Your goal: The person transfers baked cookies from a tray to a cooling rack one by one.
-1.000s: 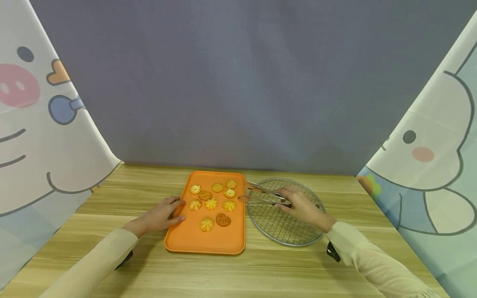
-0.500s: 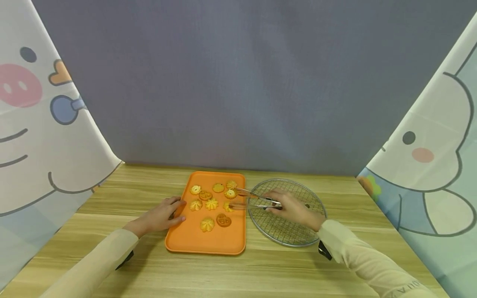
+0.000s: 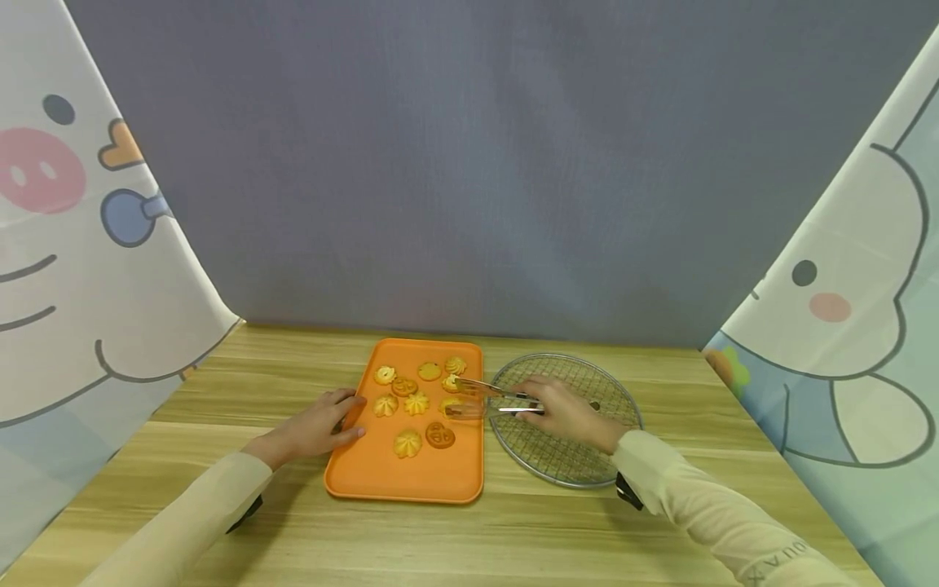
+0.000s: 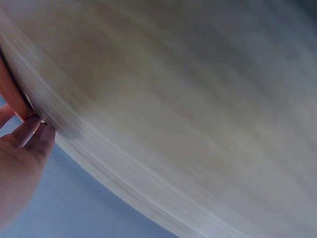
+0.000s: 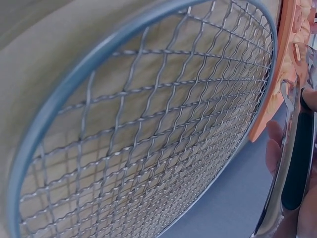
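My left hand [image 3: 314, 424] holds the left edge of an orange tray [image 3: 403, 481], its thumb and a finger over the rim. In the left wrist view, its fingertips [image 4: 42, 136] meet the rim. Above the wire rack, my right hand [image 3: 561, 408] grips metal tongs [image 3: 506, 399] with dark grip strips [image 5: 298, 161]. The tongs' tips are spread and reach over the tray's right side. Between them lies a ridged yellow cookie [image 3: 447, 402], partly hidden by the lower arm. A pale-centred cookie [image 3: 449, 380] sits right at the upper tip.
Several more cookies lie on the tray, among them a brown pretzel-shaped cookie [image 3: 440, 435] and a star-shaped cookie [image 3: 407, 443]. A round wire rack [image 3: 565, 465] stands close to the tray's right on the wooden table [image 3: 367, 538]. A grey cloth backdrop [image 3: 469, 204] rises behind.
My right hand has moved left with the tongs, whose tips went from the tray's right edge to around the ridged cookie. My left hand stays at the tray's edge.
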The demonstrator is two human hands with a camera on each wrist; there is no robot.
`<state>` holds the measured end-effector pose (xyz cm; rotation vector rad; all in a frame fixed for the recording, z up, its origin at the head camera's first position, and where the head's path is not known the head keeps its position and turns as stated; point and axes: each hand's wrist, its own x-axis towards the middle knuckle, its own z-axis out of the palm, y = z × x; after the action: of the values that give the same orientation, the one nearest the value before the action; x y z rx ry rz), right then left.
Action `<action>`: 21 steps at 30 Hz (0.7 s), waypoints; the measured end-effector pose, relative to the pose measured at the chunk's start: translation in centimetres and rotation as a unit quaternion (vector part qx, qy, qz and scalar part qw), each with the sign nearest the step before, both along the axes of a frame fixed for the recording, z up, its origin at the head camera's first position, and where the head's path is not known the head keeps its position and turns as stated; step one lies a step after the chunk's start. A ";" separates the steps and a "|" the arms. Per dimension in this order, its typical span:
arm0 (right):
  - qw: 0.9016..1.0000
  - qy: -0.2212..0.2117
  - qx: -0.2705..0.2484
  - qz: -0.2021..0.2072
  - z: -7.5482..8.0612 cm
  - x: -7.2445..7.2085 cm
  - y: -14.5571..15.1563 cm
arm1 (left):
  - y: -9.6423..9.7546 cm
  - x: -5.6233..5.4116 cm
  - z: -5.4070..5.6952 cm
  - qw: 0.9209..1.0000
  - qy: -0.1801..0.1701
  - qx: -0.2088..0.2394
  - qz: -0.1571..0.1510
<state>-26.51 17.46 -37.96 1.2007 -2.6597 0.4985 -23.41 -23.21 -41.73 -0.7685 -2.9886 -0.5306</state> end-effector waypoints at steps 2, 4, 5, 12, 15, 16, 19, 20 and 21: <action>1.000 0.005 0.003 0.000 0.0 -0.1 -0.2 | 0.0 0.0 0.0 1.000 0.001 0.000 -0.002; 1.000 0.010 0.006 0.001 -0.1 -0.1 -0.4 | 0.0 0.0 0.0 1.000 0.001 0.000 -0.003; 1.000 0.012 0.008 0.001 -0.1 -0.1 -0.4 | 0.0 0.0 0.0 1.000 0.001 0.001 -0.003; 1.000 -0.007 0.006 -0.003 0.0 -0.4 -0.9 | 0.0 -0.1 0.0 1.000 0.003 0.001 -0.006; 1.000 -0.011 0.005 -0.004 0.2 -0.5 -1.1 | 0.0 -0.1 0.0 1.000 0.001 0.003 -0.005; 1.000 -0.011 0.007 -0.003 0.2 -0.5 -1.2 | -0.1 -0.1 0.0 1.000 0.000 0.002 -0.005; 1.000 -0.013 0.014 -0.006 0.4 -0.5 -1.4 | -0.1 -0.1 0.0 1.000 -0.002 0.002 -0.004; 1.000 -0.019 0.015 -0.009 0.5 -0.5 -1.5 | -0.1 -0.1 0.0 1.000 -0.002 0.002 -0.004; 0.999 -0.026 0.017 -0.013 0.5 -0.5 -1.5 | -0.1 -0.1 0.0 1.000 -0.001 0.001 -0.004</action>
<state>-26.99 15.94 -37.43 1.1775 -2.7342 0.4874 -23.56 -23.30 -41.74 -0.7801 -2.9884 -0.5337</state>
